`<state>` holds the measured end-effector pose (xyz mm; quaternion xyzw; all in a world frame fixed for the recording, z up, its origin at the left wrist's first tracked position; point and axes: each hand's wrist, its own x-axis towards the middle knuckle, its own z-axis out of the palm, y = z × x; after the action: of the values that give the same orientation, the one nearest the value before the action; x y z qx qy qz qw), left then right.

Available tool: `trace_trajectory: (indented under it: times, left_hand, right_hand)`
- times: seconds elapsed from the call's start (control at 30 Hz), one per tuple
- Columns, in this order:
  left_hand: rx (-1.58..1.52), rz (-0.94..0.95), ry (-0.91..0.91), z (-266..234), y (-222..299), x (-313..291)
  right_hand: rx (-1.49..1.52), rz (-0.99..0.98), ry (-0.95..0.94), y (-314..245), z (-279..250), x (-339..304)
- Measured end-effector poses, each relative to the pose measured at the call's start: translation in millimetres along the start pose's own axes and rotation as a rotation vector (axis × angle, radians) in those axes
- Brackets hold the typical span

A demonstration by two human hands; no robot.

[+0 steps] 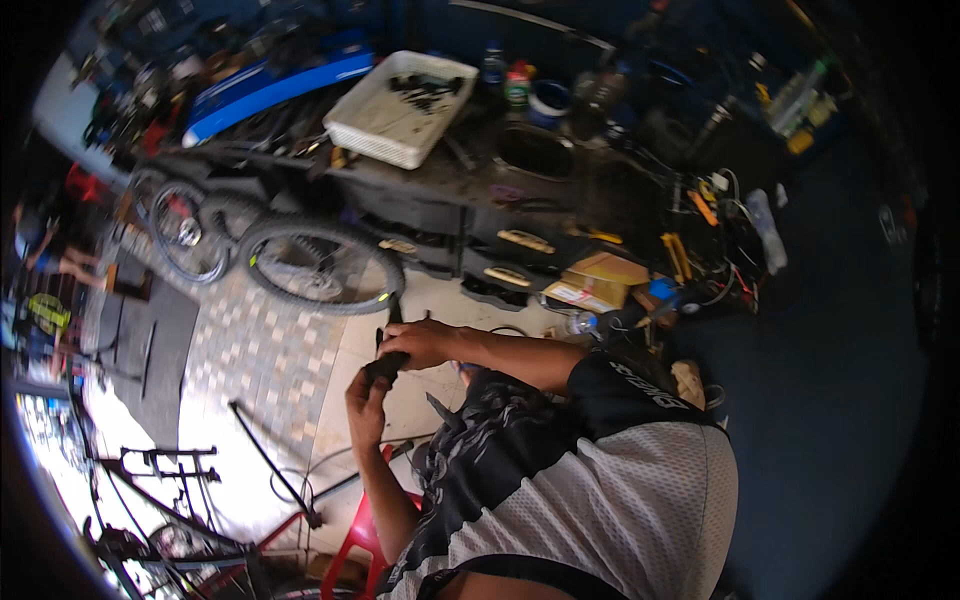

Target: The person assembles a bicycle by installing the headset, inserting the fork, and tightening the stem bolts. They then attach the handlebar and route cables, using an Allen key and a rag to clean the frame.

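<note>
Both of my hands are together in front of my body, on a dark object (385, 368) whose kind I cannot make out. It looks black and lumpy, perhaps cloth-like. My left hand (364, 400) grips its lower end with the fingers bent. Just above, my right hand (425, 343) is closed round the upper part, with the knuckles outward. A narrow dark piece (394, 308) sticks up past the right hand, near the tyre of a bicycle wheel (322, 268). Whether it joins the held object is hidden by the fingers.
A workbench with drawers runs along the far side, bearing a white plastic basket (375, 140). A cardboard box (597, 280) and cables lie to the right. A red stool (362, 540) and bicycle frames (190, 530) stand at lower left. Another person (50, 245) is at far left.
</note>
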<state>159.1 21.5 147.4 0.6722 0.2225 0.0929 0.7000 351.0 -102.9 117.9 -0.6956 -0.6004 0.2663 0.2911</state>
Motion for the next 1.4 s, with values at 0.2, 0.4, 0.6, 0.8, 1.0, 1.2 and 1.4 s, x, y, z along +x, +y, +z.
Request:
trace_trajectory:
  times: [0.2, 0.4, 0.6, 0.8, 1.0, 1.2, 1.4]
  left_hand:
    - [0.130, 0.090, -0.036, 46, 42, 92]
    - [0.296, 0.061, 0.118, 31, 5, 123]
    - [0.343, -0.184, 0.203, -6, -30, 118]
    - [0.316, -0.038, 0.258, -41, -41, 123]
    - [0.378, -0.120, 0.281, -117, -42, 140]
    - [0.314, -0.196, 0.535, -218, -45, 123]
    - [0.248, -0.282, 0.604, -305, -33, 123]
  right_hand:
    - [0.188, 0.205, 0.509, 33, -144, -119]
    - [-0.265, 0.730, 0.986, 22, -250, -239]
    - [-0.721, 1.390, 0.668, 11, -280, -239]
    - [-0.528, 0.936, 0.609, 13, -285, -75]
    - [-0.691, -0.026, 0.750, 36, -318, 196]
    - [-1.078, 0.285, 0.629, 107, -375, 428]
    - [-0.991, 0.042, 0.978, 75, -386, 484]
